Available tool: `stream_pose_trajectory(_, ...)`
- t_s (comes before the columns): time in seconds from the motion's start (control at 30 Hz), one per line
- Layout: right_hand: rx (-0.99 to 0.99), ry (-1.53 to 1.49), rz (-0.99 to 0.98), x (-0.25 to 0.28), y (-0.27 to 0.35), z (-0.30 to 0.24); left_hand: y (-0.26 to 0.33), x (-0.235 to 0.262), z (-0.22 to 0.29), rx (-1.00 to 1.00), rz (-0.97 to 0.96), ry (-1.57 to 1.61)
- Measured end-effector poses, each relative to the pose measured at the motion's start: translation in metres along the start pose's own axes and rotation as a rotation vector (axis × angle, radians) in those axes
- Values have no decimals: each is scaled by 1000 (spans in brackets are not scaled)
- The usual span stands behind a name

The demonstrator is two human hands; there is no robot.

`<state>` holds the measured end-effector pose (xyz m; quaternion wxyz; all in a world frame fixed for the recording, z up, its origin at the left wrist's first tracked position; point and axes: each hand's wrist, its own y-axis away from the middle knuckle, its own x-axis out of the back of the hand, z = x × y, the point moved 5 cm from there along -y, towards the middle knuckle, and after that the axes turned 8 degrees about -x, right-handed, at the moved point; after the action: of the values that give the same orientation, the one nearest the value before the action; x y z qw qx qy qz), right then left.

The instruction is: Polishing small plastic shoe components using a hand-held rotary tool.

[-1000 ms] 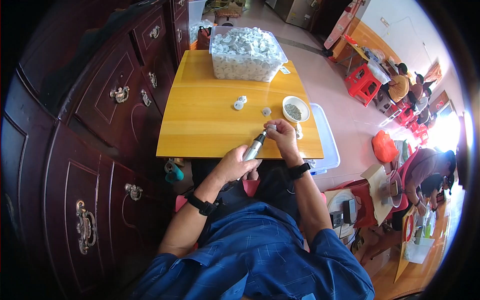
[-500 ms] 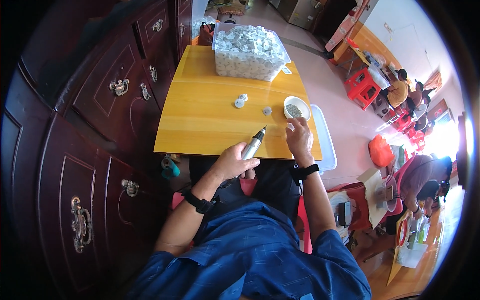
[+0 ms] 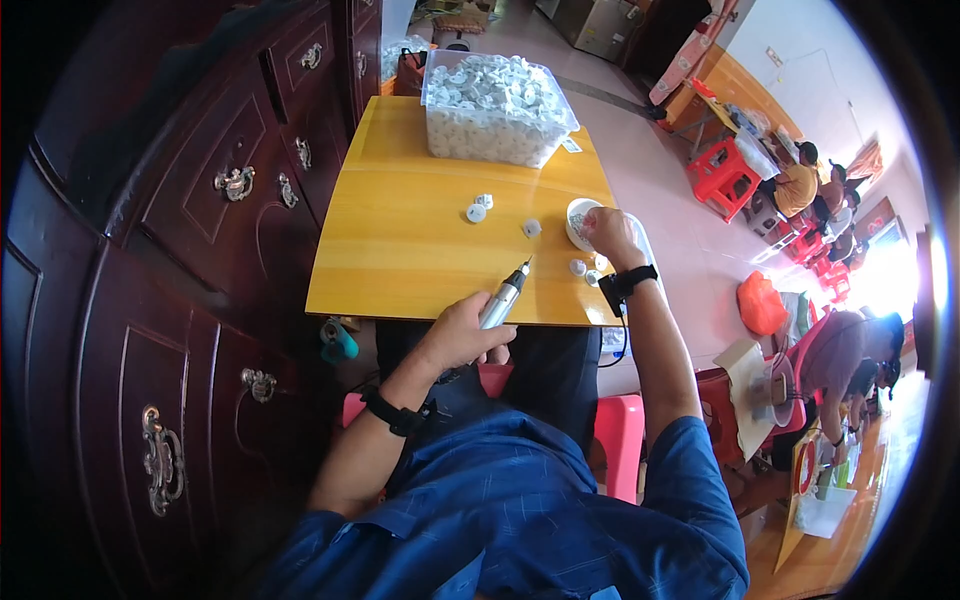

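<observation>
My left hand (image 3: 462, 335) is wrapped round a silver electric screwdriver (image 3: 500, 305) at the table's front edge. Its thin bit slants up and away over the wood. Over at the right, my right hand (image 3: 610, 235) reaches into a small white bowl (image 3: 570, 228) of tiny grey metal pieces, perhaps screws. The fingers look curled together, and whatever is between them is hidden. Just nearer than the bowl sit several small white round plastic parts (image 3: 577, 267). A single such part (image 3: 532, 229) lies left of the bowl, and a little cluster (image 3: 477, 212) stands farther left.
A clear plastic tub (image 3: 490, 135) heaped with white parts fills the table's (image 3: 385, 230) far end. Dark wooden cabinets (image 3: 215, 290) border the left side. Beyond the right edge is a pale lid (image 3: 640, 240). People sit at other tables on the right, near red stools (image 3: 725, 178).
My right hand has moved from in front of the bowl into it, uncovering the white parts on the table below. The left hand holds the screwdriver almost where it was.
</observation>
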<state>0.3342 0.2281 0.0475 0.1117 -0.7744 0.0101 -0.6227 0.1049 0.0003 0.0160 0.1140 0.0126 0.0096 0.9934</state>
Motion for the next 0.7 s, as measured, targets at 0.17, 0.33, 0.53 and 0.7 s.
stream_pose_trajectory(0.17,-42,157,-152,-11,-10,-9,5,4,4,34,26,-40)
stream_pose_trajectory(0.33,-12,102,-115,-19,-18,0,-1,2,-19,3,27,-21)
stream_pose_trajectory(0.53,-2,20,-91,-18,-12,4,-4,1,-23,-39,19,-222)
stream_pose_trajectory(0.7,-20,-159,-79,-16,-10,0,-2,3,-13,-166,34,-287)
